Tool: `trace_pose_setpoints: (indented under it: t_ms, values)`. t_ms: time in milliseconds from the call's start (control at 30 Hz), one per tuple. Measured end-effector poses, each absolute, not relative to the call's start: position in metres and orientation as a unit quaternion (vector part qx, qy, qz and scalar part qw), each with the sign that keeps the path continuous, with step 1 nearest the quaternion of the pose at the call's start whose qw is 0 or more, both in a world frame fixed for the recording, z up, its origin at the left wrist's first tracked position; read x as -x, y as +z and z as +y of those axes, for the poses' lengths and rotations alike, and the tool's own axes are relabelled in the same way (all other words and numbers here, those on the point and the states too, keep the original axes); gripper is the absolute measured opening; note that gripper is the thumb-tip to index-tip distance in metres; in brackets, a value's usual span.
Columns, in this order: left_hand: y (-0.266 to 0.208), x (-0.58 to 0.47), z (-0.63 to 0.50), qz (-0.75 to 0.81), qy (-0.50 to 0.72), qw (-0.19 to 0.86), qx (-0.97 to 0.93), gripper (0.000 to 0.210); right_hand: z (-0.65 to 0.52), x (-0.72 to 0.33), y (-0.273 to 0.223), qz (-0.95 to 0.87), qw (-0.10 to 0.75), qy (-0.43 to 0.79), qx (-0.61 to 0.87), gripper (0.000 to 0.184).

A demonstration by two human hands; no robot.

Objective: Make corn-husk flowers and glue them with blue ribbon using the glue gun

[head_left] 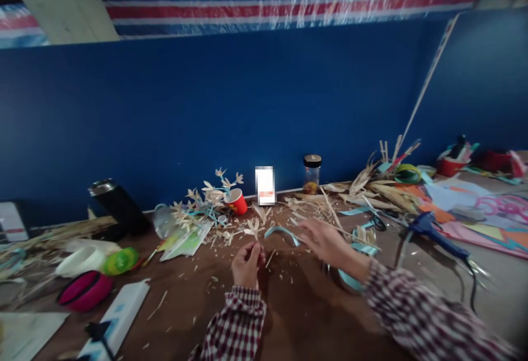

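Between the thumb and fingers of my left hand (247,264) is a pale flower (254,230) that looks made of dried husk, its petals pointing up. To the right, my right hand (325,242) hovers low over the table with its fingers stretched out and nothing visible in them. Just left of its fingertips a light-blue ribbon strip (281,230) lies curled; whether they touch, I cannot tell. More blue ribbon (350,279) lies beneath my right wrist. Behind my left hand, several similar flowers on blue stems (206,198) rest at a tipped red paper cup (236,202).
A blue partition (264,102) closes off the back. Along it stand a black flask (117,204), a bright screen (264,185) and a lidded jar (312,175). At right lie scissors (376,219), a blue glue gun (439,234) and coloured paper; at left, a power strip (119,317) and pink bowl (84,290).
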State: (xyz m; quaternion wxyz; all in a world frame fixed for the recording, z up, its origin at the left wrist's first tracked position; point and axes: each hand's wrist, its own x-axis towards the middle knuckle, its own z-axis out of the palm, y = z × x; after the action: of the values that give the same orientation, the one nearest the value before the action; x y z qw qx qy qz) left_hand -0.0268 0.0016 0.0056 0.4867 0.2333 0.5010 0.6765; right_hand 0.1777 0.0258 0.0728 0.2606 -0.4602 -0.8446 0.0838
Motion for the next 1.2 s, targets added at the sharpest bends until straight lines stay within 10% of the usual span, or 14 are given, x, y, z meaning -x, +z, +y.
trace_pose_setpoints:
  t_ms: [533,867,1200]
  values:
    - [0.009,0.028,0.004,0.477,0.669,0.535,-0.197,0.031,0.054,-0.11,0.046,-0.829,0.293,0.074,0.471,0.013]
    - [0.007,0.014,-0.005,0.437,0.595,0.63,-0.24,0.03,0.024,-0.146,0.04,-0.702,0.425,0.358,0.445,0.014]
    - [0.011,0.007,-0.006,0.395,0.563,0.682,-0.248,0.029,0.027,-0.142,0.014,-0.664,0.45,0.374,0.465,0.013]
